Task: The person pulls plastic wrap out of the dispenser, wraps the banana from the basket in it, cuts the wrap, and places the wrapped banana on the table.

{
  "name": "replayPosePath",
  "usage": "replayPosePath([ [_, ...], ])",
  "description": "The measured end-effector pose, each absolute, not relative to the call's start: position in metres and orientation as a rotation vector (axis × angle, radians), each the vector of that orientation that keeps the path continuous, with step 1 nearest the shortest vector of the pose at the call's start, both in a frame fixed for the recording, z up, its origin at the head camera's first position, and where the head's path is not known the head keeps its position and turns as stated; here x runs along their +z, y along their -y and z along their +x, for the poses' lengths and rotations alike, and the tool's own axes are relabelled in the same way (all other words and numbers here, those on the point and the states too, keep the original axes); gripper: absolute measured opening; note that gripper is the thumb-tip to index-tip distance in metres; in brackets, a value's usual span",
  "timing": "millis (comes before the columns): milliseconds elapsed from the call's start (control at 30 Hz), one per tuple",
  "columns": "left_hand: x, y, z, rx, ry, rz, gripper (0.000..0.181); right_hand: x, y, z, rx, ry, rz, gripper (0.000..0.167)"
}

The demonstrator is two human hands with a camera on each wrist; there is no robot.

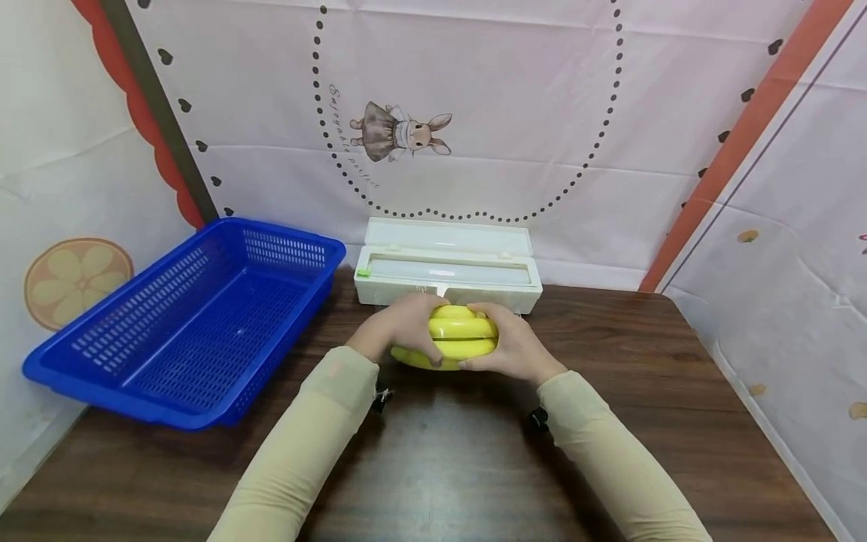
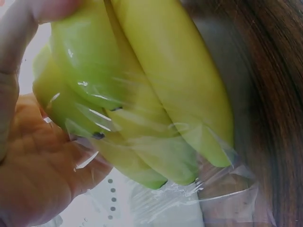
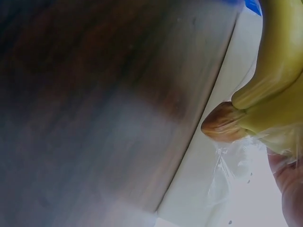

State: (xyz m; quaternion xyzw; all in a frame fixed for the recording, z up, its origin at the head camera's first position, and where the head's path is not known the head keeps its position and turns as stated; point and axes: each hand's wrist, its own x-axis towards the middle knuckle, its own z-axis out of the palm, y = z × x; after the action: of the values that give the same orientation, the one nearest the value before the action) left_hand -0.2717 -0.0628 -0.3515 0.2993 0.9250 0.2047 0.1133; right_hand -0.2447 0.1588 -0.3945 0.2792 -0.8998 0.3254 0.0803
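A bunch of yellow bananas (image 1: 460,331), greenish at the tips, is held between both hands just in front of a white cling film dispenser (image 1: 450,290). My left hand (image 1: 409,325) grips the bunch from the left, fingers on top and thumb at the near side. On the right, my right hand (image 1: 511,342) grips the other end in the same manner. Clear cling film (image 2: 227,194) wraps the banana tips in the left wrist view, its loose edge sticking out past them. More crumpled film (image 3: 225,172) hangs by the brown stem (image 3: 223,123) in the right wrist view.
The dispenser's lid (image 1: 447,235) is raised against the patterned cloth backdrop (image 1: 515,90). A blue plastic basket (image 1: 203,331) stands on the left of the dark wooden table (image 1: 433,467). Cloth walls border the table on both sides.
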Motion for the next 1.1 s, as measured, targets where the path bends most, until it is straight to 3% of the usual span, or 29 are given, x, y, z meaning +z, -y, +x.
replayPosePath([
  [733, -0.356, 0.072, -0.274, 0.86, -2.529, 0.795, 0.074, -0.389, -0.156, -0.247, 1.088, 2.765, 0.743, 0.089],
  [967, -0.359, 0.079, -0.277, 0.869, -2.487, 0.823, 0.104, -0.386, -0.153, -0.249, 1.191, 2.785, 0.714, 0.087],
  [1100, -0.362, 0.083, -0.276, 0.923, -2.488, 0.84, 0.105, -0.383, -0.152, -0.251, 1.211, 2.812, 0.707, 0.087],
])
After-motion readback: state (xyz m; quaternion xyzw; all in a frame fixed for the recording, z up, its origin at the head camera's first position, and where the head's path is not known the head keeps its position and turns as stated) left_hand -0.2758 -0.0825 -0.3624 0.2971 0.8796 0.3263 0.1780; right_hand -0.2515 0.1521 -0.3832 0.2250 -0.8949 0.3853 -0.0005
